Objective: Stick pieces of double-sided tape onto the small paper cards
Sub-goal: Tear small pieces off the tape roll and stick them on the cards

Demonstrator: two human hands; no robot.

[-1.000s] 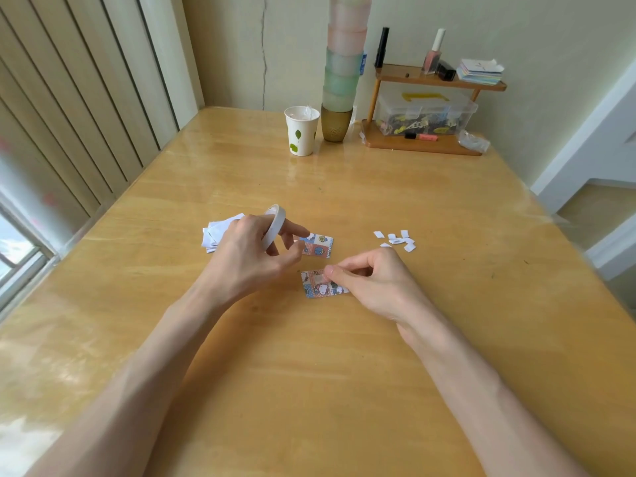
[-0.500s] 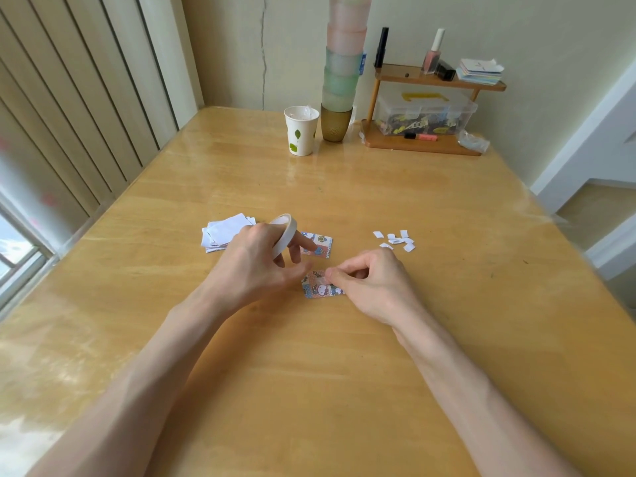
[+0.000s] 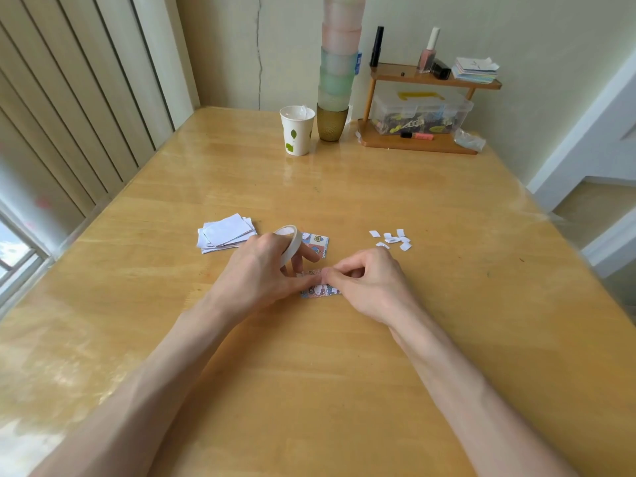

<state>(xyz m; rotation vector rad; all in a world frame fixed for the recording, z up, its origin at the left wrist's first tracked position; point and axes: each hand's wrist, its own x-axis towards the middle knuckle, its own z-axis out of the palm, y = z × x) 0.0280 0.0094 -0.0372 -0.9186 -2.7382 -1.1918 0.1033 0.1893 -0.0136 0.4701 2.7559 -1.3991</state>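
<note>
Left hand (image 3: 261, 271) grips white double-sided tape roll (image 3: 289, 247), fingers curled round it. Right hand (image 3: 366, 287), fingers curled, pinches small cartoon-printed paper card (image 3: 320, 291), flat on wooden counter (image 3: 344, 390) between both hands.

The table (image 3: 378, 390) is made of wood, finished glossy and smooth. The tape roll (image 3: 290, 244) is seen as white and matt. The printed card (image 3: 320, 290) and the white stack (image 3: 225, 232) are paper. The storage box (image 3: 421, 111) is clear plastic.
</note>
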